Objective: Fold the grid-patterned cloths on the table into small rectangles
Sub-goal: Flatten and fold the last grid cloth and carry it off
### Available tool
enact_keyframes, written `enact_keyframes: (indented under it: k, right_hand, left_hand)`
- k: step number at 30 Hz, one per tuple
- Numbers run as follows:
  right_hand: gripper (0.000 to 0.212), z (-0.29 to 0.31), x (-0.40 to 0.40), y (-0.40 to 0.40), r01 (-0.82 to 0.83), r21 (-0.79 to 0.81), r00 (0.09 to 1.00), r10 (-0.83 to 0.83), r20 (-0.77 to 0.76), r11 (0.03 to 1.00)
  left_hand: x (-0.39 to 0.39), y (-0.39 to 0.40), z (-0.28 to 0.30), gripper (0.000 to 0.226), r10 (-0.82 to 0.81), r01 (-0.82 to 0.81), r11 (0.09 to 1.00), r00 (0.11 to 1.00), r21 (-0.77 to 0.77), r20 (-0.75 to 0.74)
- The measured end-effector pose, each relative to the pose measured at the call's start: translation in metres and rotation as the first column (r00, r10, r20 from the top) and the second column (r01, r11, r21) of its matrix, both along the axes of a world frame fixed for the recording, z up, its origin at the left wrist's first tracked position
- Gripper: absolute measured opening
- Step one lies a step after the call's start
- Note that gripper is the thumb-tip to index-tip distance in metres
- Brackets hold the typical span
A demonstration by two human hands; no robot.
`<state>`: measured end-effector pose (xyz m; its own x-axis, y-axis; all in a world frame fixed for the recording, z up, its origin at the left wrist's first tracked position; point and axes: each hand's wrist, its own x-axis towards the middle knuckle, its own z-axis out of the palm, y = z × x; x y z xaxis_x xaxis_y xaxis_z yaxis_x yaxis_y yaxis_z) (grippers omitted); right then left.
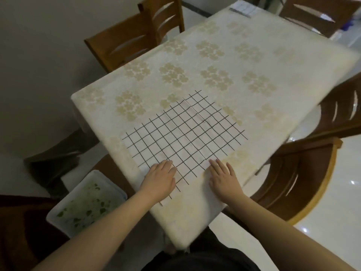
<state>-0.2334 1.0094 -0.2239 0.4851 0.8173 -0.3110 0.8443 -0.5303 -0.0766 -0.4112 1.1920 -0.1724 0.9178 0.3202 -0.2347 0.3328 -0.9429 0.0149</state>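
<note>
On table (224, 32), grid cloth (183, 132) spread flat, left hand (160, 179), right hand (223, 178) pressing

Wooden chairs (134, 39) around; tub (86, 204) perhaps holding greens.

Quick count: one grid-patterned cloth (185, 133) spread flat on one desk (224, 61), two hands (159, 179) (224, 178), four wooden chairs around it (132, 36) (320, 14) (340, 112) (300, 178), one white tray (86, 204), and one folded pile at the far edge (243, 8).
</note>
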Motion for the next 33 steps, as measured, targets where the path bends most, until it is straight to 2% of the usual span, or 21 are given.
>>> enact_keyframes:
  k: [3,7,11,15,18,25,30,33]
  right_hand:
    - [0.058,0.003,-0.008,-0.023,0.061,-0.01,0.998,-0.061,-0.017,0.998]
    - [0.048,0.004,-0.015,-0.036,0.137,0.034,0.99,-0.138,0.015,0.99]
    - [0.03,0.005,-0.021,-0.025,0.263,0.19,0.963,-0.271,0.017,0.946]
    - [0.02,0.004,-0.022,-0.004,0.29,0.295,0.955,-0.296,-0.027,0.91]
    - [0.025,0.006,-0.016,0.016,0.357,0.312,0.934,-0.337,-0.117,0.88]
    - [0.031,0.0,0.007,0.055,0.454,0.346,0.889,-0.39,-0.242,0.821]
    - [0.034,0.0,0.011,0.068,0.503,0.296,0.859,-0.433,-0.272,0.812]
    - [0.034,-0.003,0.009,0.076,0.543,0.254,0.834,-0.478,-0.277,0.801]
  left_hand:
    - [-0.004,-0.004,-0.002,0.046,-0.046,0.046,0.999,0.999,-0.017,0.004]
    - [-0.004,-0.007,-0.005,0.042,-0.086,0.088,0.995,0.996,-0.039,0.038]
    - [0.0,-0.001,-0.009,0.044,-0.123,0.124,0.992,0.992,-0.031,0.036]
    - [0.012,0.014,-0.01,0.047,-0.128,0.131,0.991,0.99,-0.041,0.058]
    - [0.027,0.029,-0.014,0.04,-0.119,0.121,0.991,0.992,-0.048,0.049]
    - [0.062,0.063,-0.025,0.051,-0.098,0.096,0.995,0.993,-0.035,-0.059]
    - [0.087,0.08,-0.036,0.059,-0.129,0.13,0.99,0.992,-0.056,0.01]
    - [0.106,0.088,-0.037,0.055,-0.161,0.166,0.984,0.984,-0.058,0.074]
